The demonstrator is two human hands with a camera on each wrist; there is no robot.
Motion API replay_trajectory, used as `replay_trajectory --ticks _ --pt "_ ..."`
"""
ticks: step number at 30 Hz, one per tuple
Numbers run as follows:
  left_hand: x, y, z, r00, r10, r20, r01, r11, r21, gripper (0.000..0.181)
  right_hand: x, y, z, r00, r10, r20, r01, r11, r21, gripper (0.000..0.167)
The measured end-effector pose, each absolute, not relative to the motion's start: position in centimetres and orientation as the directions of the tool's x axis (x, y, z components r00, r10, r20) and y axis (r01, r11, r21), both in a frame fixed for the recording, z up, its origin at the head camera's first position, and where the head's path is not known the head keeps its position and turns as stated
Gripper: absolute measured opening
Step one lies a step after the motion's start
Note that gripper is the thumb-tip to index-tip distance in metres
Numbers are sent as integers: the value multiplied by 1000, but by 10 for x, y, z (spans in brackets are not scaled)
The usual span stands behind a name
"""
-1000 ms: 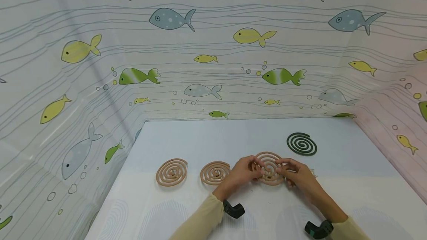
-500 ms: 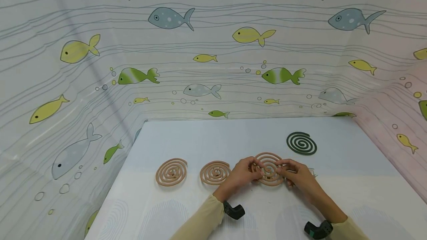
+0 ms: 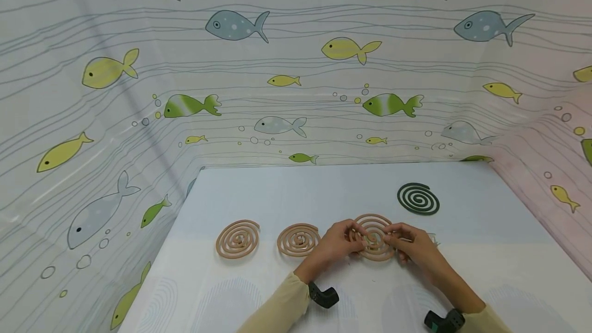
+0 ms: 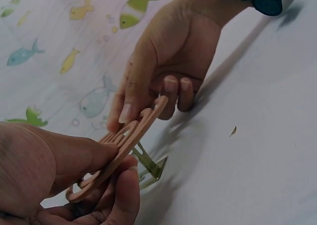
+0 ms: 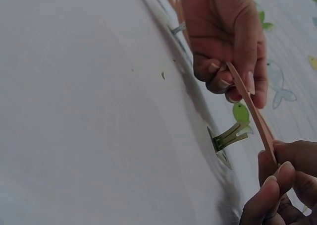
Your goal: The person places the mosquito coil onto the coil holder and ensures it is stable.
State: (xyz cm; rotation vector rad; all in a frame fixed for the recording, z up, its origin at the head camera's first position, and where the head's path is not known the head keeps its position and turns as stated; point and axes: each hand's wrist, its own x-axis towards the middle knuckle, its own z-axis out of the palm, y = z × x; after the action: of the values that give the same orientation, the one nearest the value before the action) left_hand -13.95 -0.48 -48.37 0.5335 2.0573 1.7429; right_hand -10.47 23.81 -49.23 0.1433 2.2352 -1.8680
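Note:
Between both hands is a brown mosquito coil (image 3: 372, 257), pinched at its two sides and tilted in the wrist views. My left hand (image 3: 334, 244) grips its left side, thumb on top and fingers beneath. On the opposite rim, my right hand (image 3: 418, 248) pinches with thumb and fingers. A small metal stand (image 5: 225, 141) with upright prongs is on the table below the coil (image 4: 132, 140), apparently not touching it. My hands and the coil hide this stand in the head view.
Two more brown coils, the far-left coil (image 3: 237, 256) and the nearer coil (image 3: 298, 254), sit raised at left. A dark green coil (image 3: 418, 199) lies at the back right. A thin, small piece (image 3: 435, 239) shows beside my right hand. Fish-printed sheeting (image 3: 296, 107) surrounds the white table (image 3: 277, 189).
The held coil and both hands have shifted very slightly toward me, still in the same grip. The other coils stay where they were.

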Motion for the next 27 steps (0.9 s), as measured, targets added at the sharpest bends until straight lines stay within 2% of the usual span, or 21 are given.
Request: replay_trajectory --ticks 12,27 --pt "-133 -5 -482 -831 555 -40 23 106 994 21 -101 238 -493 -966 -74 -249 232 182 -955 45" --pt "-135 -6 -488 -827 560 -55 21 128 992 20 -101 235 -498 -972 -86 -217 194 219 -956 41"
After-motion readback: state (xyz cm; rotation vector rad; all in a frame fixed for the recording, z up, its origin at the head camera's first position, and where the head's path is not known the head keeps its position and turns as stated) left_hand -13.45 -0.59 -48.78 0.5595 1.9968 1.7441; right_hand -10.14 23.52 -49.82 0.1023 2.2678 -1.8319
